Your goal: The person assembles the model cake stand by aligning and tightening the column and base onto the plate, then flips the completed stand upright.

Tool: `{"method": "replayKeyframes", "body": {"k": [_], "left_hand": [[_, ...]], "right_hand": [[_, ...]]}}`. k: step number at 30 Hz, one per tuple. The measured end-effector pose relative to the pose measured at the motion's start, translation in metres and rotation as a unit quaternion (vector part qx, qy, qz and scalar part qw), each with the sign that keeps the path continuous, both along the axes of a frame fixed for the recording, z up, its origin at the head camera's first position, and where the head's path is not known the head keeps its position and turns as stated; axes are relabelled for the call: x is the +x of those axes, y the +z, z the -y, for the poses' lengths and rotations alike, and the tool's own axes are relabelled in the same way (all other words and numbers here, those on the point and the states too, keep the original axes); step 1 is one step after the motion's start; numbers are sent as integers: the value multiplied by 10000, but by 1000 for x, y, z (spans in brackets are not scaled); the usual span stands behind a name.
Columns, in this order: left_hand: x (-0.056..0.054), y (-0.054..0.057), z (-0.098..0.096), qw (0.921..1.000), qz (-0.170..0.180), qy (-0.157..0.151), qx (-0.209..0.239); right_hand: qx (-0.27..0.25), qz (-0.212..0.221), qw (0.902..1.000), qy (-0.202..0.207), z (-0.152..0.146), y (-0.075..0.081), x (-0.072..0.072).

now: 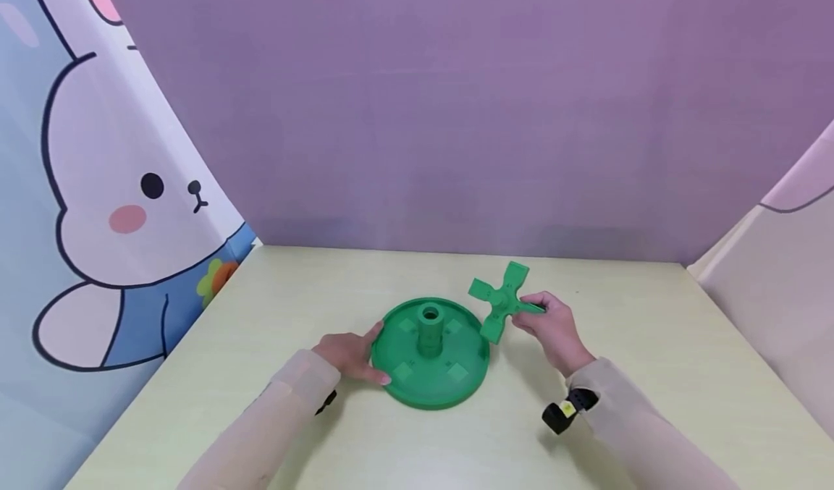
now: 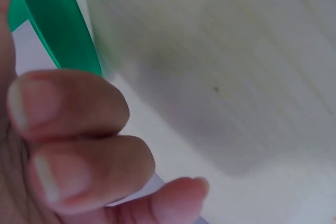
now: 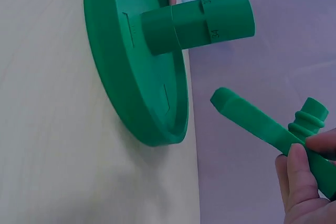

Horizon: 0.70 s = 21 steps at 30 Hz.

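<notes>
A round green base (image 1: 407, 385) with a raised rim lies on the table, and a hollow green post (image 1: 430, 331) stands up from its centre. My left hand (image 1: 352, 356) grips the left side of the rim, thumb at the front and a finger at the back. Curled fingers (image 2: 79, 103) show beside the rim in the left wrist view. My right hand (image 1: 552, 331) pinches one arm of a green cross-shaped piece (image 1: 504, 300), held tilted at the base's right edge. A ridged stub (image 3: 307, 121) sticks out of the cross's middle in the right wrist view.
The pale wooden table (image 1: 313, 287) ends at a purple backdrop (image 1: 443, 113). A cloth with a cartoon rabbit (image 1: 111, 186) hangs on the left, and a pale cloth (image 1: 775, 280) on the right. A black strap (image 1: 570, 410) is on my right wrist.
</notes>
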State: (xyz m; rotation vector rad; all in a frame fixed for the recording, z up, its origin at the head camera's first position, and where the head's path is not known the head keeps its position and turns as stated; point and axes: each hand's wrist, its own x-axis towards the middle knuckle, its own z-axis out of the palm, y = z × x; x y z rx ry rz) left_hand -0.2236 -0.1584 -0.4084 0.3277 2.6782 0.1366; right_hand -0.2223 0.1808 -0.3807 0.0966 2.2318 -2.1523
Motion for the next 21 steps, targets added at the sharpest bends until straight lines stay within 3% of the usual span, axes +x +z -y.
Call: {"method": "replayKeyframes", "body": {"k": [7, 21], "left_hand": [[2, 2, -1, 10000, 16, -9, 82], [2, 2, -3, 10000, 18, 65, -33]], "right_hand": [[-164, -199, 9995, -194, 19, 2, -7], [1266, -1029, 9858, -406, 49, 1, -16]]}}
